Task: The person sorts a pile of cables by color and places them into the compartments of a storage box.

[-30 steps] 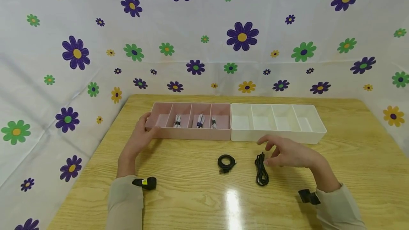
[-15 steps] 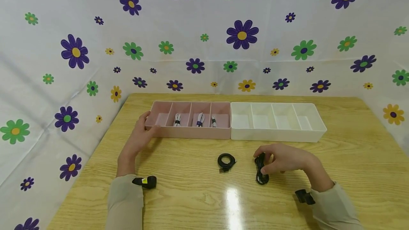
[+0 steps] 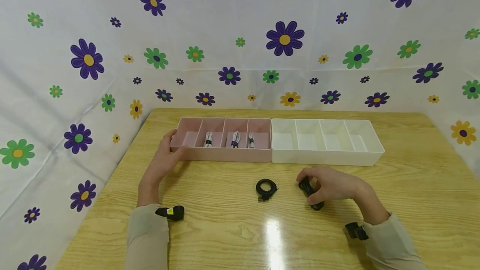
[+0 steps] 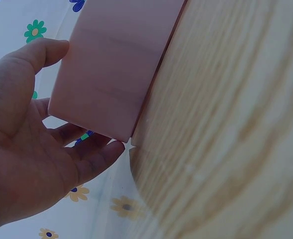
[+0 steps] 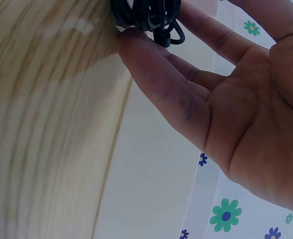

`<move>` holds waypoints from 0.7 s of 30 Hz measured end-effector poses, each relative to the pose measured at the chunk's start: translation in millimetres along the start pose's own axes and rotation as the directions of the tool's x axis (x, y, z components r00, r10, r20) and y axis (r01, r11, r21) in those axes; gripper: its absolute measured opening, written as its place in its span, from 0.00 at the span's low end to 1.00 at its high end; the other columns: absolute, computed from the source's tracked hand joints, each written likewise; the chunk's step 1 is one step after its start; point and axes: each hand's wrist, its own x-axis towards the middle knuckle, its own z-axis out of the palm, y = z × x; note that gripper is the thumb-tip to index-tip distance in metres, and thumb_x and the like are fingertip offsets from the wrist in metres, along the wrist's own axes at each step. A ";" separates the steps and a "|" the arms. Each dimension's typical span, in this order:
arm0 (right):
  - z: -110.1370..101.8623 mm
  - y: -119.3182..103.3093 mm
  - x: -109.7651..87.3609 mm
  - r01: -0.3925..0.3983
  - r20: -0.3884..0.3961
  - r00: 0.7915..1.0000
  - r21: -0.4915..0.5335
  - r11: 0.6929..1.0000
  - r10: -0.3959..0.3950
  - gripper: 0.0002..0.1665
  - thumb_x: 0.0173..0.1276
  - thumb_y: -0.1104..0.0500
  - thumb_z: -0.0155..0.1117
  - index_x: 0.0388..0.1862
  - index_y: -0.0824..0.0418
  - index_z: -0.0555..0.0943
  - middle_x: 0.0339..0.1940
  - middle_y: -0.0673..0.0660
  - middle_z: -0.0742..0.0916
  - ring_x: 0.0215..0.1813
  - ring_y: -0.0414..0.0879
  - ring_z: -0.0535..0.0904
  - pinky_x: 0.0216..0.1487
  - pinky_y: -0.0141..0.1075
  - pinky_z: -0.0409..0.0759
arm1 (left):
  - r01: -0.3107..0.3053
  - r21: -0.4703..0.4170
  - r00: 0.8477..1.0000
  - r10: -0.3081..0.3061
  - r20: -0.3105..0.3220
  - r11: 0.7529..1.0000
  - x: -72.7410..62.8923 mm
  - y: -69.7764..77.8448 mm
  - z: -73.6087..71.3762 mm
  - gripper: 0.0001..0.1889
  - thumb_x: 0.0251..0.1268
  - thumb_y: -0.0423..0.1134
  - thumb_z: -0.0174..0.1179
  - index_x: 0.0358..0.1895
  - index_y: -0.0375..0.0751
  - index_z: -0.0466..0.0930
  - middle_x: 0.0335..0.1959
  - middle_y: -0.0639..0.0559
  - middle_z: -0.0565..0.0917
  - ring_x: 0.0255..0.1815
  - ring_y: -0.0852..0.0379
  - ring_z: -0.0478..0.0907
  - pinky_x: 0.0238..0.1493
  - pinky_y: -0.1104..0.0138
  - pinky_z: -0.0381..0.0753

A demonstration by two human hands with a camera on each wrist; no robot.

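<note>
In the head view, my right hand (image 3: 337, 184) pinches a bundled black cable (image 3: 306, 187) between thumb and fingers, low over the table before the white box. The right wrist view has the cable's folded loops (image 5: 146, 15) at the fingertips; the thumb's hold is cut off there. My left hand (image 3: 162, 161) holds the left end of a pink divided box (image 3: 225, 155), thumb at the front and fingers against the end wall, as the left wrist view shows on the box corner (image 4: 106, 69). A second black cable, coiled into a ring (image 3: 258, 187), lies between the hands.
A white divided box (image 3: 322, 158) adjoins the pink one on its right; its compartments hold nothing visible. Bundled white cables (image 3: 235, 140) stand in three pink compartments. Behind the wooden table (image 3: 217, 220) hangs a flowered cloth (image 3: 247, 20).
My right hand has come down and left onto the black cable bundle and grasped it. The bundle has turned, its near end swinging right. My left hand has stayed on the pink box.
</note>
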 end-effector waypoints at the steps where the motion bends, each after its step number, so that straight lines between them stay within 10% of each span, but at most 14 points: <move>1: 0.1 0.0 0.2 -0.006 -0.001 1.000 0.000 1.000 0.006 0.29 0.59 0.58 0.75 0.58 0.62 0.77 0.44 0.55 0.80 0.35 0.45 0.72 0.35 0.34 0.74 | 0.002 0.001 1.000 -0.002 -0.002 1.000 0.0 0.5 -0.1 0.42 0.74 0.49 0.52 0.80 0.41 0.37 0.78 0.33 0.47 0.73 0.34 0.56 0.72 0.41 0.57; 21: -2.0 -2.9 -5.8 -0.042 0.019 0.999 0.033 0.999 0.041 0.35 0.57 0.68 0.70 0.65 0.62 0.74 0.53 0.59 0.79 0.44 0.49 0.77 0.42 0.38 0.78 | 0.005 -0.007 1.000 -0.005 0.004 1.000 -0.2 0.9 -0.7 0.42 0.75 0.47 0.52 0.80 0.40 0.36 0.78 0.31 0.47 0.73 0.33 0.56 0.71 0.40 0.57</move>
